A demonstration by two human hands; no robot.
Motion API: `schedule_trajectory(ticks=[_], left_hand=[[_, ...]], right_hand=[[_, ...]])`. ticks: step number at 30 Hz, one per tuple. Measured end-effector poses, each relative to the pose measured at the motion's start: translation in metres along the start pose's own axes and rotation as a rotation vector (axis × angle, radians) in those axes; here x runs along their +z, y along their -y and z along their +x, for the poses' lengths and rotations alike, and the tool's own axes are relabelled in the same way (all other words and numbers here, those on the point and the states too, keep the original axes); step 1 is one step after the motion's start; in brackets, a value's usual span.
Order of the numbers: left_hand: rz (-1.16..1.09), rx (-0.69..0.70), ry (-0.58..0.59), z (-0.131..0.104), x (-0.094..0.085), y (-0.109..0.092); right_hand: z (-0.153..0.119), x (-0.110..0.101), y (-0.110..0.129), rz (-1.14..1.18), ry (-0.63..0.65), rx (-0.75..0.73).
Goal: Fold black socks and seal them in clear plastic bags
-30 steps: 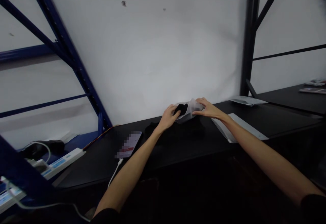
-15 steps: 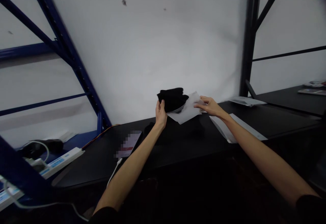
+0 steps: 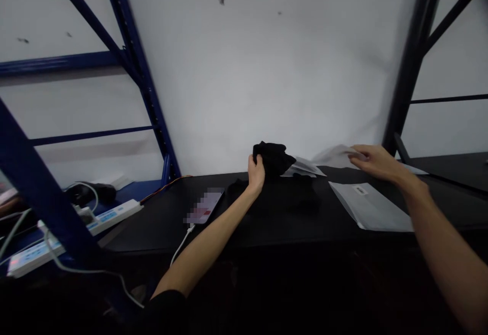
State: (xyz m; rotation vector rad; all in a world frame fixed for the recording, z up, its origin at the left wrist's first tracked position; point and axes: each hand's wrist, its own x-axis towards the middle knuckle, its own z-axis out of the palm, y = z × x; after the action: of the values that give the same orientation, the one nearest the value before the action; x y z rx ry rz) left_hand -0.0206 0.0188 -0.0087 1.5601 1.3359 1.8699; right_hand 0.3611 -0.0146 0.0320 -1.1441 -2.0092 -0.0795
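A bundle of folded black cloth is held up in my left hand, the thumb in front and the other fingers mostly hidden behind it. What kind of cloth item it is, I cannot tell. Beside its lower right edge lies a thin white translucent piece, partly covered by the cloth. My right hand pinches a thin, see-through white plastic bag, stretched out to the left and slightly blurred. Below that hand, a flat frosted bag with a small barcode label rests on the black table.
A phone with a white cable lies on the table's left part. Further left, power strips and cables sit by a blue metal frame. A black post stands at the right against the white wall. More dark cloth seems to lie mid-table.
My right hand has moved right, drawing the white plastic bag away from the black cloth. My left hand keeps its hold on the cloth. The view has shifted slightly left.
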Motion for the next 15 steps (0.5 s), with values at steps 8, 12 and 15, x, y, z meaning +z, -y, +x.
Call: schedule_trajectory(ticks=[8, 12, 15], left_hand=[[0.010, -0.248, 0.615, -0.013, -0.001, 0.017], [0.040, -0.298, 0.748, -0.020, -0.003, 0.006], [0.039, -0.318, 0.782, -0.024, -0.003, -0.005]], right_hand=[[-0.066, 0.013, 0.000, -0.115, 0.655, 0.036], [-0.075, 0.008, 0.000, -0.024, 0.723, 0.152], [-0.068, 0.002, -0.001, 0.038, 0.732, 0.166]])
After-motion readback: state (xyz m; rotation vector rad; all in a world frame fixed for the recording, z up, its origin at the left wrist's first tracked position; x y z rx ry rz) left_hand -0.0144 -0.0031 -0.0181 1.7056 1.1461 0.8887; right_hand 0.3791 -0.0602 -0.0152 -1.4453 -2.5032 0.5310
